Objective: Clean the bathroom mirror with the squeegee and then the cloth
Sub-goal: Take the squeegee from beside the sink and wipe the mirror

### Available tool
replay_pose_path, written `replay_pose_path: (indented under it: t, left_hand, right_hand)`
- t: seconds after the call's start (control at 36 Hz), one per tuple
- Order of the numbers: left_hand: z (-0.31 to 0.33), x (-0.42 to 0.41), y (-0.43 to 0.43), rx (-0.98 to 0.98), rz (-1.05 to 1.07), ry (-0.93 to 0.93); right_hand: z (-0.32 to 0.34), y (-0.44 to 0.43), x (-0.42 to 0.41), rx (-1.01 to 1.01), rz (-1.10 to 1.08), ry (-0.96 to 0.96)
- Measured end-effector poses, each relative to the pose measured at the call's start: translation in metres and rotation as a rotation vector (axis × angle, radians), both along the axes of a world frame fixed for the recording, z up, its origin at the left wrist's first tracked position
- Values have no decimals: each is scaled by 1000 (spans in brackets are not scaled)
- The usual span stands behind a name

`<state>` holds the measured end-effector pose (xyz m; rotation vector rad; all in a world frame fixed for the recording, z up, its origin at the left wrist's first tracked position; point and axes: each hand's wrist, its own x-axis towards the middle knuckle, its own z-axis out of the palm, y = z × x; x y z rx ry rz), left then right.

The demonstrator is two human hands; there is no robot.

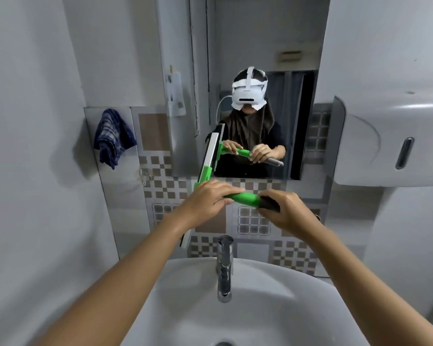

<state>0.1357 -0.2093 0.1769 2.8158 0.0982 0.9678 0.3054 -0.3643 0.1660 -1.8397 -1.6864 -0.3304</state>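
Note:
I hold a green squeegee (pixel 245 199) with both hands in front of the mirror (pixel 260 58). My left hand (pixel 210 198) grips the green handle close to the head. My right hand (pixel 280 211) grips the dark end of the handle. The blade bar (pixel 210 153) is white and black and stands nearly upright, tilted, against the mirror's lower left edge. A blue checked cloth (pixel 113 137) hangs on the wall to the left of the mirror. The mirror reflects a person holding the squeegee.
A white basin (pixel 273 308) with a chrome tap (pixel 224 265) lies below my arms. A grey paper towel dispenser (pixel 390 143) juts out on the right wall. Checkered tiles (pixel 165 193) cover the wall below the mirror. A paper sheet (pixel 175 93) hangs near the mirror's left side.

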Motion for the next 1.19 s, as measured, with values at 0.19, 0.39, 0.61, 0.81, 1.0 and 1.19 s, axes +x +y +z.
replay_pose_path:
  t: [0.19,0.39,0.61,0.81,1.0,1.19]
  left_hand:
    - [19,-1,0,69,-52,-155]
    - [58,-4,24,86,-78,-239]
    - [151,1,71,223,-27,-429]
    - [221,4,127,175,241,-705]
    - [196,15,173,-110,476,-657]
    - [137,54,203,-117,558,-577]
  right_hand:
    - [19,5,-13,109,-106,-132]
    - [68,28,-17,96,-109,-323]
    - [166,71,-17,297,-174,-525]
    - [259,107,-12,420,-274,-544]
    - [340,138,3,524,-382,-599]
    - [383,166,11,544,-400,-646]
